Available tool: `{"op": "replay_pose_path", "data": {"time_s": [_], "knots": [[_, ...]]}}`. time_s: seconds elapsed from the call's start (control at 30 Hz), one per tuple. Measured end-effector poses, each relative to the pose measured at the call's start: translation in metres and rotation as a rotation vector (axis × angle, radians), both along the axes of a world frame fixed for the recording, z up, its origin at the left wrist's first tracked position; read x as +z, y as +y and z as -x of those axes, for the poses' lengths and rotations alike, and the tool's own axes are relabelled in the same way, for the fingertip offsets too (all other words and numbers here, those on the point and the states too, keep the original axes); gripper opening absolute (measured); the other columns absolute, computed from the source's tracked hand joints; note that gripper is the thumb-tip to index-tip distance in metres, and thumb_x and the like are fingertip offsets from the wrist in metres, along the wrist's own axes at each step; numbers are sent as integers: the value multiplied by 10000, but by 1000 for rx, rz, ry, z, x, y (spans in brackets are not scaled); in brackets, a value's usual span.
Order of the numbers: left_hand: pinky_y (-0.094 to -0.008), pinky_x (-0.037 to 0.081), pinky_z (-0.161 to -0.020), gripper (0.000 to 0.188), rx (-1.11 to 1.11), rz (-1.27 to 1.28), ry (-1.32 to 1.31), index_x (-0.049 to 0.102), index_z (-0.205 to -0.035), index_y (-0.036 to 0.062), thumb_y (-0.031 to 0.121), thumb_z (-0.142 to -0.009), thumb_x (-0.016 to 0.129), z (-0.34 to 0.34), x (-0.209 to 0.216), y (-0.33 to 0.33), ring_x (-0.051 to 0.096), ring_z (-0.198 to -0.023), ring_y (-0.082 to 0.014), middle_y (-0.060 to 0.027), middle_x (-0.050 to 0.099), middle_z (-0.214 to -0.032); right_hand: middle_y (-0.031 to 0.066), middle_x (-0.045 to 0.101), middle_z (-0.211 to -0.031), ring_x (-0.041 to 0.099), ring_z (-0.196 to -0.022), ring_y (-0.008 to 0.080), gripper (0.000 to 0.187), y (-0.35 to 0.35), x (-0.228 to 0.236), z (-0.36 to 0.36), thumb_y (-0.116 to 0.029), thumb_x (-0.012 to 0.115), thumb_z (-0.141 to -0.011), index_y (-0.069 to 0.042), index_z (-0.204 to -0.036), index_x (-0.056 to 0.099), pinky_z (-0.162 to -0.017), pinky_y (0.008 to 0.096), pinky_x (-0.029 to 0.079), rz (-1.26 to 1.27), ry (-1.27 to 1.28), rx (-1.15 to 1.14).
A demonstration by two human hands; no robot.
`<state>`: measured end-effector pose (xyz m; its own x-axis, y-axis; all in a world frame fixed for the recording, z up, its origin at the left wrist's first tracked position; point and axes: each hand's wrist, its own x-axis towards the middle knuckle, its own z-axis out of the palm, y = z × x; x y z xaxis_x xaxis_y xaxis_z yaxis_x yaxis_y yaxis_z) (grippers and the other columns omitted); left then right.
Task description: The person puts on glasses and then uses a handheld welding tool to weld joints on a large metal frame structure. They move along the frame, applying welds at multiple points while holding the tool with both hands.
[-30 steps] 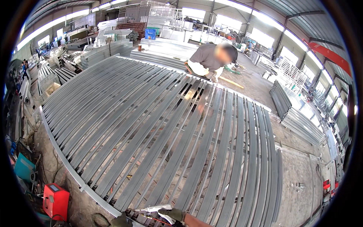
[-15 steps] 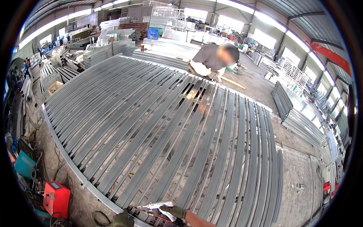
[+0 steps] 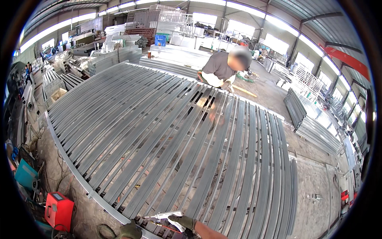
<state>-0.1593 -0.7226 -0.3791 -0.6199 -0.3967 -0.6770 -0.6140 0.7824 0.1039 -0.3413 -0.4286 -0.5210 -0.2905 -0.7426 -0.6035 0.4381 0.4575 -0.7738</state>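
A wide panel of grey metal slats (image 3: 179, 131) lies in front of me, with narrow gaps between the bars. At its near edge, my gloved right hand (image 3: 184, 222) is closed around a silver-white gun-shaped tool (image 3: 164, 215). The tool's slim tip points left, toward the slat ends and the edge rail (image 3: 113, 213). My gloved left hand (image 3: 130, 230) is at that rail, just left of the tip; its fingers are too hidden to read. A thin red line (image 3: 169, 228) runs below the tool.
Across the panel a person (image 3: 223, 67) leans over its far rail, gloved hands low. A red box-shaped machine (image 3: 59, 211) and a teal one (image 3: 27, 175) stand at left among cables. Stacked metal panels (image 3: 310, 119) stand at right; a blue bucket (image 3: 160, 40) is at the back.
The person opposite has raised their head slightly. My view has shifted a little; both my hands stay at nearly the same spot on the near edge, the tool still in the right.
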Motion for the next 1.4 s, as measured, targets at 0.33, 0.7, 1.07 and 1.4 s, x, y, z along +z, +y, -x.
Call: {"op": "replay_pose_path", "data": {"time_s": [0.33, 0.7, 1.07, 1.4], "knots": [[-578, 542, -972, 694, -92, 107, 15, 477, -1533, 67, 438, -957, 590, -5, -30, -2, 773, -1101, -386, -192, 792, -1180, -14, 732, -998, 605, -829, 95, 575, -4, -10, 3, -587, 673, -1068, -56, -1268, 763, -720, 289, 518, 157, -36, -53], [-598, 519, -950, 613, -95, 116, 141, 521, -1476, 25, 401, -992, 532, -13, -38, 1, 784, -1018, -394, -171, 809, -1100, 15, 783, -1041, 627, -761, 86, 667, -8, 40, -2, -622, 675, -1046, -42, -1373, 716, -631, 271, 539, 134, -109, -118], [-627, 508, -962, 614, -109, 109, 117, 534, -1475, 26, 408, -994, 528, -17, -46, -3, 763, -1094, -409, -206, 791, -1168, -14, 770, -981, 615, -767, 97, 618, -8, 61, 1, -648, 651, -1053, -84, -1269, 785, -665, 285, 518, 18, -75, -61], [-618, 506, -956, 674, -115, 142, 103, 528, -1509, 22, 437, -978, 545, -17, -53, -2, 778, -1059, -383, -187, 796, -1165, -11, 768, -963, 604, -699, 104, 607, -6, 72, 2, -654, 642, -1055, -93, -1228, 795, -613, 307, 514, 50, -49, -16]]}}
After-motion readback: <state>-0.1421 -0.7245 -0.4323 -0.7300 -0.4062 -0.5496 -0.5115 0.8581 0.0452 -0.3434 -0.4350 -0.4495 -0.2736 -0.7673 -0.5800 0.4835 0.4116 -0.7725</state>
